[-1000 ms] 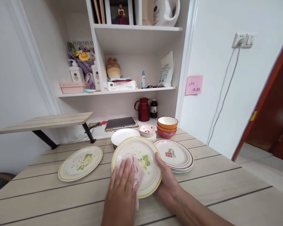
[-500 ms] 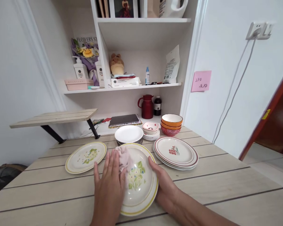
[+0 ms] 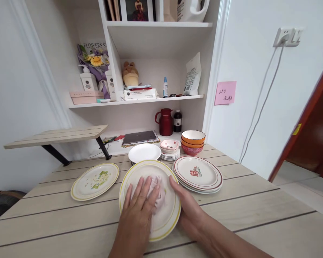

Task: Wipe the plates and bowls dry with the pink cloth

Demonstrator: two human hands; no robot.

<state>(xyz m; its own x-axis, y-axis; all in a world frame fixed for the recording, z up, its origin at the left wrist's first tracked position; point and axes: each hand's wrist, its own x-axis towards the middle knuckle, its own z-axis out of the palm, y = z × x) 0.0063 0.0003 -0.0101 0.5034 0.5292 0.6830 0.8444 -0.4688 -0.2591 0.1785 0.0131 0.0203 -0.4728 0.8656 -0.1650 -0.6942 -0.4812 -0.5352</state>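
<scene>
A white plate with a yellow rim (image 3: 165, 224) is tilted up toward me above the table. My right hand (image 3: 190, 211) grips its right edge, thumb on the front and the other fingers behind, out of sight. Pressed against the plate's face is a pale pink cloth (image 3: 156, 195), with my left hand (image 3: 140, 211) laid over it, fingers stretched and slightly apart. The hand and cloth cover most of the floral print. On the left lies a similar floral plate (image 3: 95, 181). To the right sits a stack of plates with dark red rims (image 3: 197, 173).
Behind the held plate stand a stack topped by a white plate (image 3: 144, 153), small dishes (image 3: 170, 150) and stacked bowls (image 3: 193, 141). A raised wooden shelf (image 3: 59, 136) is at the left. Farther back are a laptop (image 3: 140, 137) and a red jug (image 3: 166, 122).
My left hand and the cloth have slid right, from the plate's left side onto its middle. The plate's visible face has widened leftward. The whole view has shifted slightly.
</scene>
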